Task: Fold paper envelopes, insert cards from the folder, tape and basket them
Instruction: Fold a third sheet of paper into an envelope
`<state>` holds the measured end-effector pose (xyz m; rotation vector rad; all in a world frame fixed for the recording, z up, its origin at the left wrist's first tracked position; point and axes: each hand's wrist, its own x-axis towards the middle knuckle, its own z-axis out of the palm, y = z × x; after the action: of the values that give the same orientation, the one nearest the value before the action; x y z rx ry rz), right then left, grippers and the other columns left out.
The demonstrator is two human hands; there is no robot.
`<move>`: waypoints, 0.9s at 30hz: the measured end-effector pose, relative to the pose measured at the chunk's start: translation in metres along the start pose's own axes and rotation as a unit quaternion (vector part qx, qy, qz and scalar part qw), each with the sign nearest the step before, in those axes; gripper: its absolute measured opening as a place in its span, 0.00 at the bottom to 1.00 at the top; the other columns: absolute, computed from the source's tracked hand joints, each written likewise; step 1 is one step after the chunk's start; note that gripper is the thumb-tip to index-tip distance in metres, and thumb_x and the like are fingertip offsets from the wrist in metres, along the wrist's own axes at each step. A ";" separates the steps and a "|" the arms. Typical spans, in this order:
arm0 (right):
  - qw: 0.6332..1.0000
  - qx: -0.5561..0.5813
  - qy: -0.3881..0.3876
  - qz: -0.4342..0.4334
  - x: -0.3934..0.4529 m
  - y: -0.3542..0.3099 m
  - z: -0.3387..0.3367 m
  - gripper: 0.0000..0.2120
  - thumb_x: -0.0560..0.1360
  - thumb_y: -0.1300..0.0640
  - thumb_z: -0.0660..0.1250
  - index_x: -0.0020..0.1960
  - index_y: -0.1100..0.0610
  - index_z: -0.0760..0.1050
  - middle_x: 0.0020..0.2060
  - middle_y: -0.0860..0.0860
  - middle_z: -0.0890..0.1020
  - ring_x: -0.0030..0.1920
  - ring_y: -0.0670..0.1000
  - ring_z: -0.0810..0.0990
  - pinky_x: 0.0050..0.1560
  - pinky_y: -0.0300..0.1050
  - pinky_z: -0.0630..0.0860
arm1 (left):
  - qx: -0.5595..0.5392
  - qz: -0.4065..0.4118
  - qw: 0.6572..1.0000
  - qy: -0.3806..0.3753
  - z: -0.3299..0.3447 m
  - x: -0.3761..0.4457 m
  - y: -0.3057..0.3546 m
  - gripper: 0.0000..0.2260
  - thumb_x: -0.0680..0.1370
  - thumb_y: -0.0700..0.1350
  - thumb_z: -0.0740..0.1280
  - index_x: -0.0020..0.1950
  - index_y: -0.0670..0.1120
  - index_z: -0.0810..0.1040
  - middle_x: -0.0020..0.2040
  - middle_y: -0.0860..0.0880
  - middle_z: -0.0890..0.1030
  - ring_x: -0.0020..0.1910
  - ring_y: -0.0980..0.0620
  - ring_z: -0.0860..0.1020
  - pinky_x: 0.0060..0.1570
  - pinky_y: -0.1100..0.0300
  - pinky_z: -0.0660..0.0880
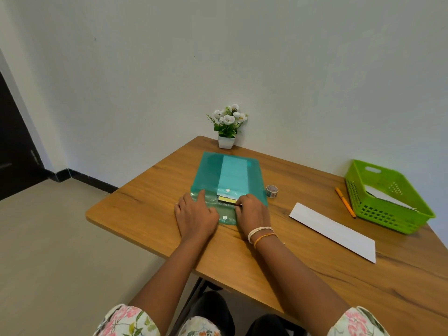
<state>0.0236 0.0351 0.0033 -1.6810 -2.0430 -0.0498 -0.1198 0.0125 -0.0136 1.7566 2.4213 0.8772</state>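
A translucent teal snap-button folder [230, 175] lies in the middle of the wooden table [303, 275], its flap folded toward me. My left hand [195, 214] presses flat on the flap's left part. My right hand [252, 213] pinches a yellowish card [227, 199] that sticks out of the folder's mouth. A folded white paper envelope [335, 230] lies to the right. A roll of patterned tape [272, 191] stands by the folder's right edge. The green plastic basket [388, 197] at the far right holds white paper.
An orange pen [345, 202] lies between the envelope and the basket. A small white pot of artificial white flowers [228, 127] stands at the table's back edge against the wall. The table's left edge drops to the floor.
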 end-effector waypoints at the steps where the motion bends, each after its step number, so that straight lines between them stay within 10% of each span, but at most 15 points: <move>1: 1.000 -0.011 -0.015 -0.002 0.005 0.000 -0.003 0.08 0.77 0.54 0.63 0.52 0.56 0.78 0.49 0.53 0.80 0.50 0.54 0.78 0.48 0.48 0.76 | -0.002 -0.001 1.000 -0.001 0.000 0.000 0.000 0.27 0.74 0.52 0.60 0.73 0.52 0.65 0.66 0.42 0.69 0.66 0.45 0.66 0.66 0.49 0.63; 8: 0.993 -0.097 -0.069 -0.013 0.021 -0.012 -0.007 0.09 0.75 0.61 0.62 0.49 0.59 0.80 0.46 0.56 0.80 0.47 0.59 0.80 0.41 0.48 0.75 | 0.003 0.002 1.000 -0.002 -0.002 0.001 -0.001 0.27 0.71 0.52 0.60 0.71 0.52 0.67 0.62 0.43 0.71 0.62 0.46 0.68 0.63 0.50 0.65; 14: 0.995 0.093 0.013 -0.016 -0.007 -0.013 -0.016 0.07 0.68 0.53 0.65 0.41 0.57 0.76 0.37 0.52 0.77 0.41 0.51 0.73 0.38 0.47 0.75 | 0.003 0.018 1.000 0.000 0.001 0.000 -0.002 0.19 0.77 0.51 0.57 0.67 0.50 0.70 0.66 0.43 0.69 0.65 0.46 0.66 0.64 0.48 0.64; 27: 0.833 0.433 0.335 0.078 0.021 -0.008 -0.108 0.03 0.76 0.62 0.67 0.47 0.55 0.77 0.37 0.42 0.77 0.31 0.38 0.73 0.32 0.30 0.70 | -0.093 0.044 0.994 0.047 0.000 0.001 -0.002 0.17 0.82 0.54 0.49 0.51 0.46 0.74 0.62 0.45 0.73 0.66 0.44 0.69 0.66 0.36 0.61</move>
<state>0.0504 0.0166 0.1082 -1.0140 -1.1061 0.2691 -0.1220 0.0128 -0.0144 1.8023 2.2446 1.1781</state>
